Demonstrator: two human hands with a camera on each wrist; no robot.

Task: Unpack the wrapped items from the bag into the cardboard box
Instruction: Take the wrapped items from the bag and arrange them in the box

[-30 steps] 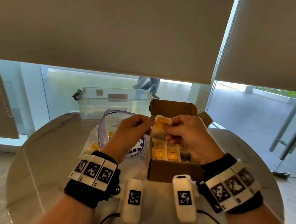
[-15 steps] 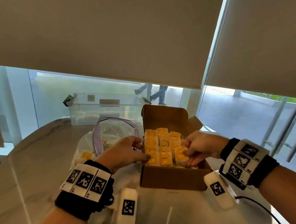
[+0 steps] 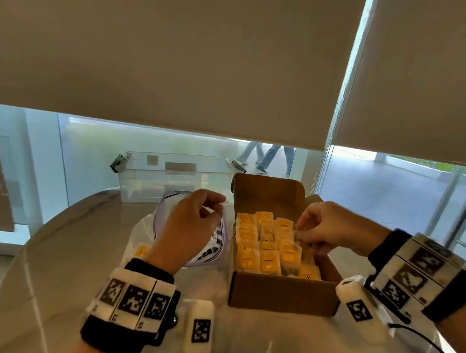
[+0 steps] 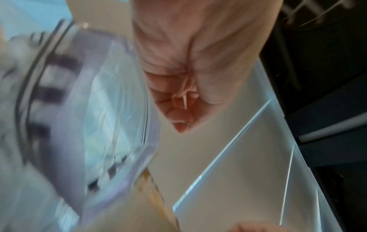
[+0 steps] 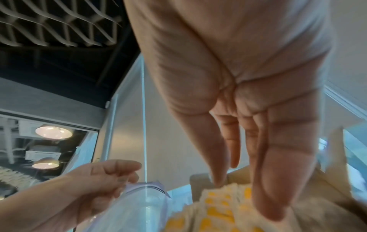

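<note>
At centre frame, the left hand (image 3: 190,222) pinched the limp zip bag's rim (image 3: 196,194) while open right-hand fingers (image 5: 282,180) pressed light, crushable tea bags (image 3: 266,248) into the cardboard box (image 3: 282,295).

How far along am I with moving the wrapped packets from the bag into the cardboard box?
Mostly done, it looks: the cardboard box already holds rows of yellow wrapped packets. In hand: your right hand has its fingers down among the packets at the box's right side, while your left hand pinches the rim of the plastic bag. Left: at least one yellow packet shows inside the bag; more may be hidden.
</note>
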